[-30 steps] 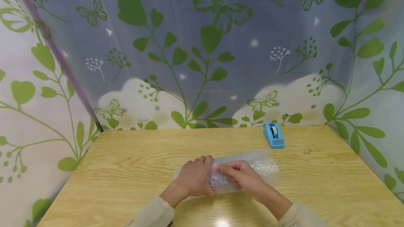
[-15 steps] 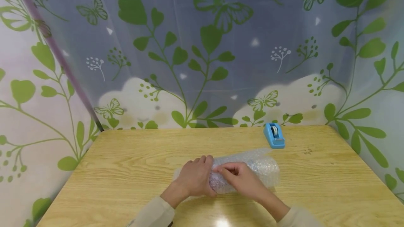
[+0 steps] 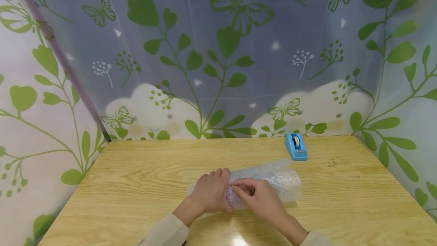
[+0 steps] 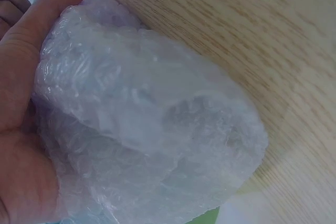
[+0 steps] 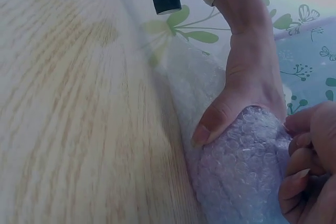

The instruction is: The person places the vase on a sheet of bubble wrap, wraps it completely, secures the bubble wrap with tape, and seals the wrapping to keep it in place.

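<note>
A bundle of clear bubble wrap [image 3: 283, 185], rolled round something purplish, lies on the wooden table. My left hand [image 3: 211, 191] grips its left part from above, with the thumb on the near side. In the left wrist view the wrap's end [image 4: 210, 140] is loose and hollow, and the thumb [image 4: 42, 17] lies along the roll. My right hand [image 3: 261, 198] pinches at the wrap's upper surface between thumb and index finger, close beside the left hand. Its other fingers [image 5: 296, 187] are curled in the right wrist view. What is inside the wrap cannot be made out.
A blue tape dispenser [image 3: 296, 147] with a roll of tape stands beyond the bundle, toward the back right of the wooden table [image 3: 136, 170]. Leaf-patterned curtains [image 3: 191, 48] enclose the table at the back and both sides.
My right hand has shifted slightly, its thumb and index fingertips drawing together near the left hand. The left hand and the bundle stay in place.
</note>
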The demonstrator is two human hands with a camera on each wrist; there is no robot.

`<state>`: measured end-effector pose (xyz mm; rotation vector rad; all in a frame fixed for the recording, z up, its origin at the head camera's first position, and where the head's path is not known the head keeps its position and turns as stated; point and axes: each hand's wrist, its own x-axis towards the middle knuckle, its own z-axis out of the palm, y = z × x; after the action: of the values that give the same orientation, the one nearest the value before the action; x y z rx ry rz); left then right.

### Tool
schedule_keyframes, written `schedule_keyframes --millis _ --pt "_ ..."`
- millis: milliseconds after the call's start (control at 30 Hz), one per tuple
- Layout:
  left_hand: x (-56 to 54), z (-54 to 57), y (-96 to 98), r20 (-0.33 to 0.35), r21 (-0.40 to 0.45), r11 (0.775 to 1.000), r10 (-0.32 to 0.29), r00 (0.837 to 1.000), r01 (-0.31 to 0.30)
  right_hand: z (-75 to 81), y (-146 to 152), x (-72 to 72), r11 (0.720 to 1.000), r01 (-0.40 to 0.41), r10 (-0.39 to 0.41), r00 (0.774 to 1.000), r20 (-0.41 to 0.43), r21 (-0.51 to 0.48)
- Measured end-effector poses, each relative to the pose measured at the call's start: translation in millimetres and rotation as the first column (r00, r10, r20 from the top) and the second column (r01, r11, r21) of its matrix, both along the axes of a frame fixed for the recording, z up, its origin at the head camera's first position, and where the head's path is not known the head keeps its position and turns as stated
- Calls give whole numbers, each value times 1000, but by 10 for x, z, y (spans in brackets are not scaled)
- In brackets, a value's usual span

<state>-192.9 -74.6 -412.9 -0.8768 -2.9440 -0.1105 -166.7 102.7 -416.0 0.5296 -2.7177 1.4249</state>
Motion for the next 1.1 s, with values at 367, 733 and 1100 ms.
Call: schedule_keyframes --millis 367,733,1100 --pt "7 -3 4 -24 8 1000 10 1000 -10 15 -66 37 991 98 -84 987 -135 94" --pt "7 -2 3 -24 8 1000 16 1000 -16 3 -78 47 984 136 -113 977 -183 115" --pt "20 -17 2 -35 4 1000 5 999 -5 -39 -66 51 954 198 -93 909 -406 226"
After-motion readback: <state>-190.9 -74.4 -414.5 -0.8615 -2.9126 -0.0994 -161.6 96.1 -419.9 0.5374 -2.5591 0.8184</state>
